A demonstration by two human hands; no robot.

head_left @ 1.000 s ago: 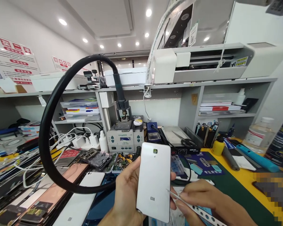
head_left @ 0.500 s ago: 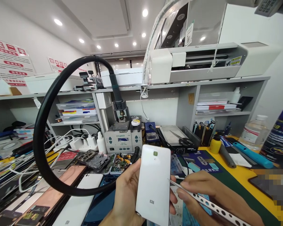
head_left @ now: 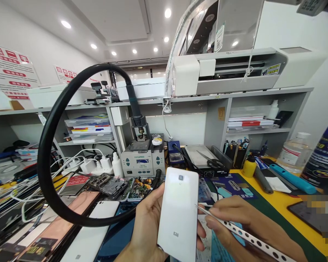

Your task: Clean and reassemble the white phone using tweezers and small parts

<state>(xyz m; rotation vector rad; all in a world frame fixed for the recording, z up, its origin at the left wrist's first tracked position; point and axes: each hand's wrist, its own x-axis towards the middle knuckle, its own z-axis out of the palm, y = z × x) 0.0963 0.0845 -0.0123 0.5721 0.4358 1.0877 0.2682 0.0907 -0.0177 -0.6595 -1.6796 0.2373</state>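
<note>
A white phone (head_left: 178,214), its back with a small camera and an MI logo facing me, stands nearly upright at the lower middle. My left hand (head_left: 149,225) is closed round it, thumb on the left edge and fingertips showing past the right edge. In my right hand (head_left: 235,222) is a pair of metal tweezers (head_left: 244,236) with holes along the arms, pinched between thumb and fingers. Their pointed tip lies at the phone's right edge, about halfway up; whether it touches is too small to tell.
A thick black hose (head_left: 42,156) loops at the left from a hot-air station (head_left: 142,162). More phones (head_left: 91,229) lie at the lower left. Scissors (head_left: 213,162) rest behind my right hand. Bottles (head_left: 293,154) stand at the right.
The phone has tilted slightly in my left hand, so the light falls differently on its back and camera. The tweezers' tip has shifted up a little along the right edge.
</note>
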